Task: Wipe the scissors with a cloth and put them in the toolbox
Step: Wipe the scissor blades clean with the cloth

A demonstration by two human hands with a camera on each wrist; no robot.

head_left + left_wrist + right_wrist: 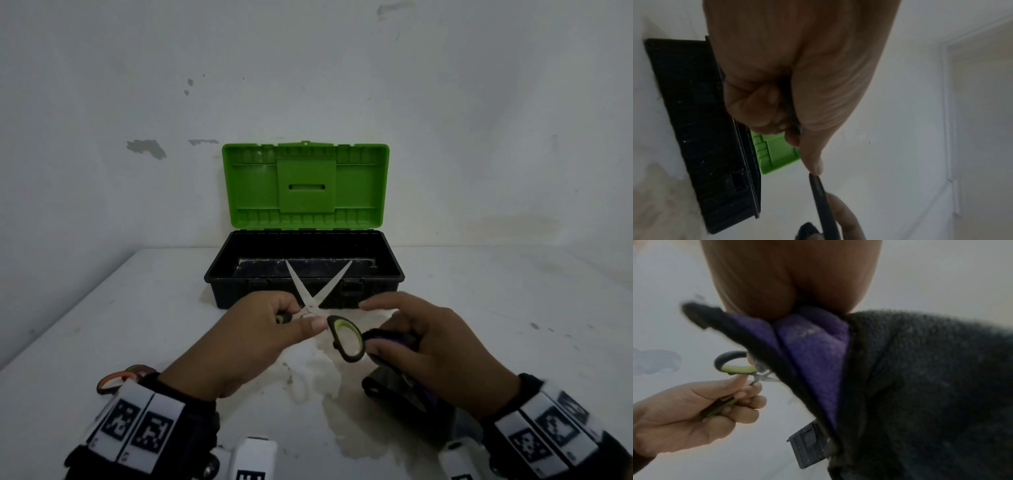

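Note:
The scissors (317, 294) have black and lime handles, and their blades are spread wide in a V pointing at the toolbox (305, 274). My left hand (274, 329) grips one handle, thumb near the pivot; the other handle loop (346, 337) sticks out to the right. In the right wrist view the scissors (740, 368) show at left in my left hand (694, 410). My right hand (424, 342) holds a dark purple and black cloth (394, 342) just right of that loop, index finger stretched out. The cloth (900, 386) fills the right wrist view. The toolbox is open, black base and green lid (305, 186) upright.
The toolbox stands against the white wall at the back of the white table (137, 325). A few coloured rubber bands (116, 377) lie beside my left wrist. The black box side (701, 129) and green lid (774, 152) show in the left wrist view.

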